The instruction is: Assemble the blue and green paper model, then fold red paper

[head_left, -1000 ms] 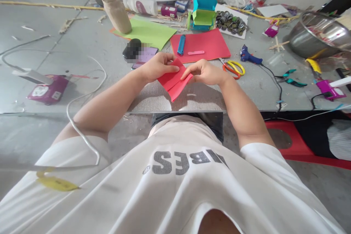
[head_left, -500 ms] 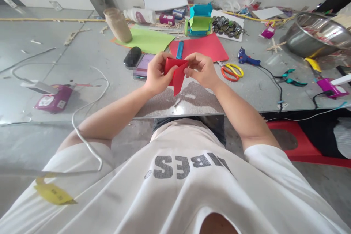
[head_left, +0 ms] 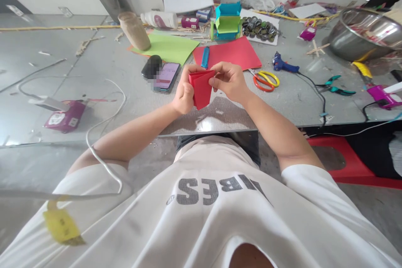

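Between my hands, above the front of the table, is a folded piece of red paper (head_left: 202,91) with layered flaps at its top. My left hand (head_left: 185,92) grips its left side, thumb in front and fingers behind. My right hand (head_left: 228,79) pinches the upper right corner between thumb and fingers. Just beyond the paper, a blue utility knife (head_left: 205,57) lies on red paper sheets (head_left: 235,53). Scissors (head_left: 265,80) with orange and yellow handles rest right of my right hand. A phone (head_left: 168,76) lies left of my left hand.
At the right are a blue glue gun (head_left: 284,63), green-handled pliers (head_left: 336,86) and a steel bowl (head_left: 354,35). A jar (head_left: 135,31) stands on green paper (head_left: 176,48). A blue-green paper piece (head_left: 228,23) and bottle caps (head_left: 259,28) sit behind. A white cable (head_left: 100,157) hangs at left.
The red paper's front flap has turned from sticking out edge-on to lying flat against the rest, facing me. My left thumb has shifted to the paper's left edge. My right hand still pinches the corner.
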Demonstrator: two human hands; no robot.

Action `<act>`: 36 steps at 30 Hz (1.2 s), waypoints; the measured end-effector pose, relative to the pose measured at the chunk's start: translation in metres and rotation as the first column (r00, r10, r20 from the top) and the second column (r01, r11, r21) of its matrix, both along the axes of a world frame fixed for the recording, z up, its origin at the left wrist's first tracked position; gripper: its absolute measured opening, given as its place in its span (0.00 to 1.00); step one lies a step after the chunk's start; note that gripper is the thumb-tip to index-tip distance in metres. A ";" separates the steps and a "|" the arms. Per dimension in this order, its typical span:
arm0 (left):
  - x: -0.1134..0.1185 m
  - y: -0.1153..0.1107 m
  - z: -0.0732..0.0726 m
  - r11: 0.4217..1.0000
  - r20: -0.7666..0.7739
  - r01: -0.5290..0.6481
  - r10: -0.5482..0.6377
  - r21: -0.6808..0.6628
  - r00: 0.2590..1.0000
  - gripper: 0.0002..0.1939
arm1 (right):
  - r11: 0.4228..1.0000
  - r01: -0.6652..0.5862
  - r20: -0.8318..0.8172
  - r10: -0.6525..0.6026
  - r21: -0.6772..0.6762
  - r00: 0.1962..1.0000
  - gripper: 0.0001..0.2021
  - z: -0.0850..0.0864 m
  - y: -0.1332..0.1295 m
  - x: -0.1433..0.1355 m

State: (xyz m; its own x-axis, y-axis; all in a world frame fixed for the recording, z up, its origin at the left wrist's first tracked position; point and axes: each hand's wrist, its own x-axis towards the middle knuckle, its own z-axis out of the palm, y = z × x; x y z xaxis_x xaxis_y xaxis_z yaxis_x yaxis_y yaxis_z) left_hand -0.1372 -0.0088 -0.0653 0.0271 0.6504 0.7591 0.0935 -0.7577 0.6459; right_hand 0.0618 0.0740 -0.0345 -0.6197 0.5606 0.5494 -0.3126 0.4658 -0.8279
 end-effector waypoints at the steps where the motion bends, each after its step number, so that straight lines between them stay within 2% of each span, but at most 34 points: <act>1: 0.000 0.001 -0.001 1.000 -0.001 0.005 -0.005 -0.002 1.000 0.41 | 1.000 0.002 0.000 -0.002 -0.004 1.000 0.34 0.000 0.000 0.000; 7: -0.004 0.012 -0.010 0.998 -0.046 0.023 -0.020 0.060 0.999 0.37 | 1.000 0.024 0.009 -0.024 -0.019 1.000 0.35 0.001 -0.003 0.000; 11: -0.007 0.016 -0.016 0.994 -0.043 -0.044 0.049 0.104 0.998 0.38 | 0.999 0.026 0.039 -0.025 -0.034 0.999 0.37 0.002 -0.005 0.000; 13: -0.007 0.016 -0.017 0.993 -0.028 -0.091 0.093 0.070 0.995 0.42 | 0.999 0.018 0.046 -0.017 -0.033 0.999 0.37 0.003 -0.005 0.000; 16: -0.004 0.013 -0.014 0.993 -0.006 -0.103 0.103 -0.062 0.995 0.51 | 0.998 0.050 0.067 -0.047 -0.037 0.997 0.36 0.005 -0.004 0.000; 20: 0.005 0.009 -0.009 0.977 0.073 0.007 0.009 -0.214 0.997 0.55 | 0.984 0.173 0.101 -0.168 -0.048 0.981 0.35 0.007 -0.002 0.002; 25: 0.009 0.007 -0.005 0.917 0.135 0.167 -0.125 -0.363 0.983 0.51 | 0.965 0.262 0.085 -0.258 -0.032 0.962 0.34 0.005 0.001 0.003; 31: 0.008 0.009 0.003 0.877 0.191 0.253 -0.189 -0.408 0.963 0.40 | 0.963 0.267 0.067 -0.269 0.039 0.961 0.33 -0.001 0.002 0.004; 36: 0.008 0.006 0.005 0.837 0.254 0.297 -0.197 -0.459 0.947 0.41 | 0.950 0.300 0.062 -0.305 0.085 0.950 0.31 -0.002 0.001 0.005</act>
State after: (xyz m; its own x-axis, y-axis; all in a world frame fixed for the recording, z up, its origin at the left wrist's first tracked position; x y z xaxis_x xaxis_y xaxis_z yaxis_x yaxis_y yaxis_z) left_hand -0.1287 -0.0029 -0.0607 0.1262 0.9264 0.3548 -0.2155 -0.3236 0.9213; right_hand 0.0669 0.0753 -0.0364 -0.4672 0.6880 0.5554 -0.0872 0.5892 -0.8032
